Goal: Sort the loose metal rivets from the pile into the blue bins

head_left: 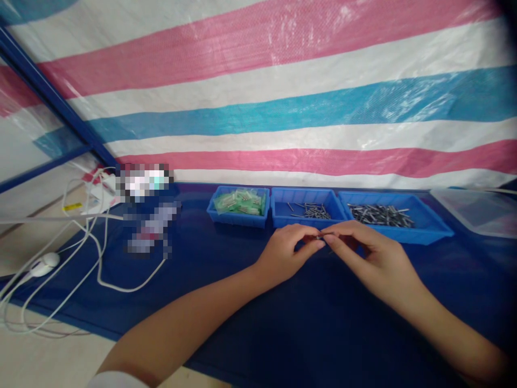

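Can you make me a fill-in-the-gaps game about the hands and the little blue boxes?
1. The left hand and the right hand pinch a small metal pin with their ____.
2. The left tray holds small parts coloured ____.
3. Of the middle tray and the right tray, the ____ one holds more pins.
4. The cables at the far left are ____.
Missing words: fingertips; green; right; white.

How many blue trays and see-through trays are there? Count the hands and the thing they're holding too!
Blue trays: 3
Clear tray: 1
Hands: 2, the left hand and the right hand
Small metal pin pinched between both hands: 1
Total: 7
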Available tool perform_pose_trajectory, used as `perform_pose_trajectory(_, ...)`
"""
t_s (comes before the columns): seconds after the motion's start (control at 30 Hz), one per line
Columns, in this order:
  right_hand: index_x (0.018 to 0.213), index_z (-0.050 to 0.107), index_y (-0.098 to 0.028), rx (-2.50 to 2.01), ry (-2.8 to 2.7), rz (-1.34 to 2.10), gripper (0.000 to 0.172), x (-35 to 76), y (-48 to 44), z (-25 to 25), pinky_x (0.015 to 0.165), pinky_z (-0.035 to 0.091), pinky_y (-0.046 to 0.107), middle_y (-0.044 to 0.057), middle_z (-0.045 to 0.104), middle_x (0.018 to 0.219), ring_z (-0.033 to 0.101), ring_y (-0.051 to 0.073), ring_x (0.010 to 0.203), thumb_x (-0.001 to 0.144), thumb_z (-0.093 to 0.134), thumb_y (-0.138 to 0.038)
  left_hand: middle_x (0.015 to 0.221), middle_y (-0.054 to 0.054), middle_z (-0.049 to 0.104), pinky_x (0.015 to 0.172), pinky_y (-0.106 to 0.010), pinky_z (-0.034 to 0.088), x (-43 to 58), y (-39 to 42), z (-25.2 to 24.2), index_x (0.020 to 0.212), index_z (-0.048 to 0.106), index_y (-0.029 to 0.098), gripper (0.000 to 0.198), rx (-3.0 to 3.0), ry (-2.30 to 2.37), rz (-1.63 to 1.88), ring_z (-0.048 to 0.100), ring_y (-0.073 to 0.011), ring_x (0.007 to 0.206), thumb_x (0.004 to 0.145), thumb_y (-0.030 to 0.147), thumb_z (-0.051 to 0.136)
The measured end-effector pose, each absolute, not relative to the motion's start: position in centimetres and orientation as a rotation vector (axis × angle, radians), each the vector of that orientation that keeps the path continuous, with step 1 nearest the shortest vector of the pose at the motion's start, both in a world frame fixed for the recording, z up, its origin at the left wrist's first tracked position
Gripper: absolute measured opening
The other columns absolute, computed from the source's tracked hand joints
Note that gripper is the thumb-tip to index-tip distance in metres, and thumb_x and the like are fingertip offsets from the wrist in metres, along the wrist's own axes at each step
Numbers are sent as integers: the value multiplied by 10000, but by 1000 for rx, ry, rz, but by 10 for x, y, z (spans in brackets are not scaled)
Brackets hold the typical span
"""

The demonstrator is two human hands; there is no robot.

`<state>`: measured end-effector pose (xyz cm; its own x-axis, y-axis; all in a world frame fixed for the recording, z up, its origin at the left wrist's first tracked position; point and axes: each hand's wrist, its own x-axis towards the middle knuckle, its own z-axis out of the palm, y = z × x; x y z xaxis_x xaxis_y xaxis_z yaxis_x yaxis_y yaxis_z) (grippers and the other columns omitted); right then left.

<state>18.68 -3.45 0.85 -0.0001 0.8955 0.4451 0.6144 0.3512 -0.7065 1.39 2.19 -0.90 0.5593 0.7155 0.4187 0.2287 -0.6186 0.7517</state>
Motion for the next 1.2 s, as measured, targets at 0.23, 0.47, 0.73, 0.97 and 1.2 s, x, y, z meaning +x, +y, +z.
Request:
perform_pose_trajectory(0.23,942,655,-253,-1298,-1871,257,139,191,-31,9,788,502,353,46,675,948,627,201,880,888,549,-324,905,-43,668,824,-281,483,11,18,-4,959,618,168,186,2102,793,1090,618,-159,860,907,335,555)
perform_pose_trajectory(0.47,859,658,-205,-1585,-1685,-322,229,234,-20,13,730,467,332,65,689,841,630,218,792,891,504,-370,1161,-75,604,931,-386,416,10,14,-9,1193,585,208,396,2530,818,741,522,-243,1091,861,423,598)
perform_pose_trajectory(0.73,896,714,-184,-1896,-1617,-727,403,269,-7,-1,674,435,365,115,700,835,624,285,800,874,447,-483,1151,12,608,848,-362,375,12,12,-14,1030,686,308,227,2721,830,552,504,-217,1073,902,430,544)
perform_pose_trajectory(0.97,855,683,-179,-1448,-1840,-540,187,218,-22,11,841,457,392,90,711,907,626,245,884,875,550,-310,1227,19,603,828,-347,356,14,11,-13,1091,659,318,231,2804,788,575,507,-203,1093,930,379,504)
perform_pose_trajectory(1.2,837,665,-176,-1290,-1920,-422,117,200,-27,12,803,475,407,82,686,846,598,243,847,862,580,-253,1318,15,593,833,-364,348,16,13,-16,1213,599,280,315,2992,500,486,492,-186,1178,966,258,405)
